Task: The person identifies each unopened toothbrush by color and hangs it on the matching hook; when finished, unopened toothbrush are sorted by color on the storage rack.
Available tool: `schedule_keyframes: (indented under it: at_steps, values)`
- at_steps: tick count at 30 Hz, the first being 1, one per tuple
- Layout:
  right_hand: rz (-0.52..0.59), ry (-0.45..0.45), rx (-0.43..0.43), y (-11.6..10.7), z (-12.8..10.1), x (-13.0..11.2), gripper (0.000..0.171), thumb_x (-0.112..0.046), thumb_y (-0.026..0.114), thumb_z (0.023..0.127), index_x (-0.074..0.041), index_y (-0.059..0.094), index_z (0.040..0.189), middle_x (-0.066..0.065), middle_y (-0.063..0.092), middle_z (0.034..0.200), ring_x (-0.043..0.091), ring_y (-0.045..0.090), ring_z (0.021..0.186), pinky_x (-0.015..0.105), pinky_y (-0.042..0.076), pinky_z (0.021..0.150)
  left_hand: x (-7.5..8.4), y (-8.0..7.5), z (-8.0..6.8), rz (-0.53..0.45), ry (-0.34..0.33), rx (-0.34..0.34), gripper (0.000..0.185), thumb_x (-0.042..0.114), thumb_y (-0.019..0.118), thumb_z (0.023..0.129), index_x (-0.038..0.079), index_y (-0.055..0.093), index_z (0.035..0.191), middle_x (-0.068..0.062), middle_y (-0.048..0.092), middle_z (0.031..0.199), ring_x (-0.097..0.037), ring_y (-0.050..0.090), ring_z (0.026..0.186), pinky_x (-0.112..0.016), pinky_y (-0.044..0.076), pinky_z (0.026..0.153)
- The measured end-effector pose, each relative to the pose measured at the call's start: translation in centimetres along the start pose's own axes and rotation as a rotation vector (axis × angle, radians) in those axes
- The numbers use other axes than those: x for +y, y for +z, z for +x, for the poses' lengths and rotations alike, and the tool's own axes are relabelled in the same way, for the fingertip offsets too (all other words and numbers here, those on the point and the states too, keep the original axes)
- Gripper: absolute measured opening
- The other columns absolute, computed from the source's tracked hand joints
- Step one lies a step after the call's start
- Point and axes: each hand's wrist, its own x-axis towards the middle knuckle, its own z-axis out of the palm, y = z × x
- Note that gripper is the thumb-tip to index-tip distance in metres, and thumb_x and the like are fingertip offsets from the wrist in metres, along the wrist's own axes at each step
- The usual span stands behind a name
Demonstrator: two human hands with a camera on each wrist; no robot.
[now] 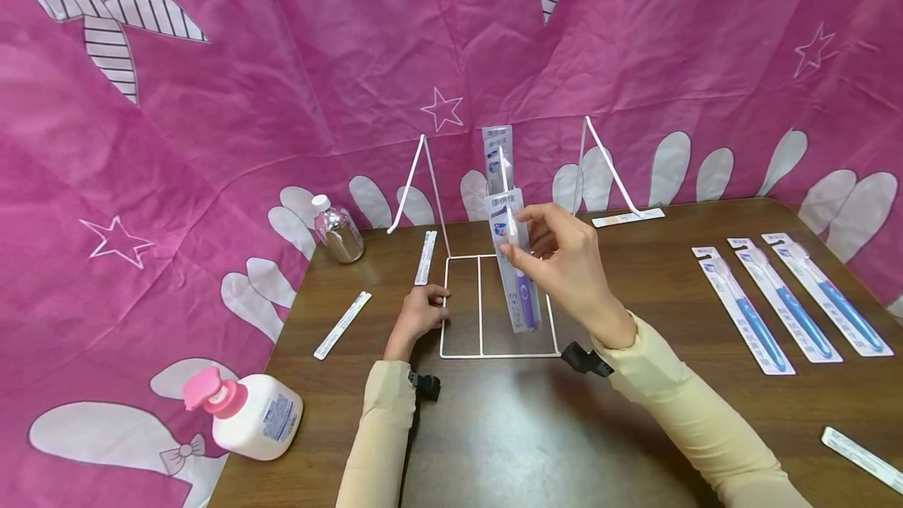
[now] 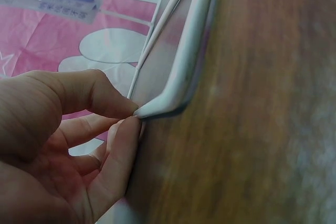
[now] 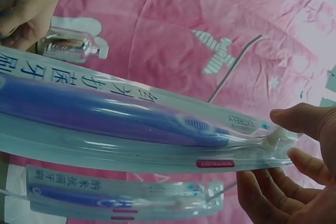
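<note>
My right hand [image 1: 564, 257] pinches a packaged purple toothbrush [image 1: 524, 300] near its upper end, holding it upright over a white wire rack [image 1: 481, 304]. In the right wrist view the clear pack [image 3: 105, 111] runs from the thumb and fingers [image 3: 294, 177] toward the left edge. Behind it, another packaged toothbrush [image 1: 497, 139] hangs at the middle of the rack; in the right wrist view this pack [image 3: 126, 195] also has a purple handle. My left hand [image 1: 421, 312] grips the left side of the rack's base; in the left wrist view thumb and finger pinch its white frame [image 2: 176, 85].
Several blue packaged toothbrushes [image 1: 748, 312] lie at the right. Narrow white strips [image 1: 343, 325] lie about the table [image 1: 494, 429]. At left stand a pink-topped pump bottle [image 1: 257, 418] and a silver bottle [image 1: 340, 234]. A pink patterned cloth [image 1: 282, 100] hangs behind.
</note>
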Motion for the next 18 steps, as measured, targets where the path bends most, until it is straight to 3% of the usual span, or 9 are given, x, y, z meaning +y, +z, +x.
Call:
schedule_keyframes:
  at_steps: [10,18]
  values:
    - [-0.019,0.019,0.011,0.6,1.3,1.8,0.038,-0.001,0.088,0.072,0.003,0.064,0.101,0.010,0.063,0.074,0.015,0.060,0.059,0.018,0.052,0.056,-0.1,0.1,0.1,0.002,-0.013,-0.002,0.034,-0.014,0.067,0.074,-0.008,0.069,0.107,-0.013,0.062,0.090,-0.015,0.056,0.066,-0.026,0.056,0.052]
    - [-0.031,0.018,0.029,1.6,2.4,3.8,0.035,-0.003,0.086,0.075,0.004,0.063,0.101,0.012,0.064,0.076,0.021,0.062,0.064,0.029,0.055,0.058,0.0,0.1,0.2,0.003,-0.011,0.002,0.034,-0.015,0.068,0.074,-0.008,0.070,0.107,-0.013,0.061,0.090,-0.015,0.056,0.065,-0.026,0.056,0.052]
